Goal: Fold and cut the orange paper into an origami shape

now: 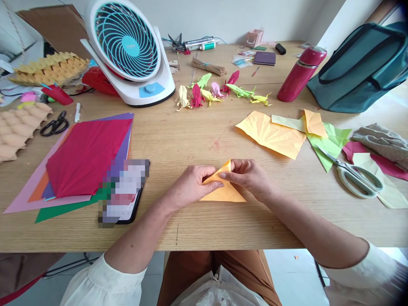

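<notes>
A folded sheet of orange paper [223, 193] is between my hands near the front edge of the table, its flat lower edge toward me and a point rising at the top. My left hand [194, 182] grips its left side, the thumb lying across the front. With thumb and fingers my right hand [250, 176] pinches the raised upper corner. Part of the paper is hidden behind the fingers. A phone [129, 199] with a blurred screen lies left of my left forearm. Beyond my right hand rests a creased piece of orange paper [270, 134].
Coloured sheets [89, 157] are stacked at left, near black scissors [55, 124]. Pale-handled scissors [358, 180] lie at right among paper scraps. Several folded paper animals [212, 94] stand at the back, between a fan [127, 46] and a red flask [301, 74]. A teal bag [360, 68] is far right.
</notes>
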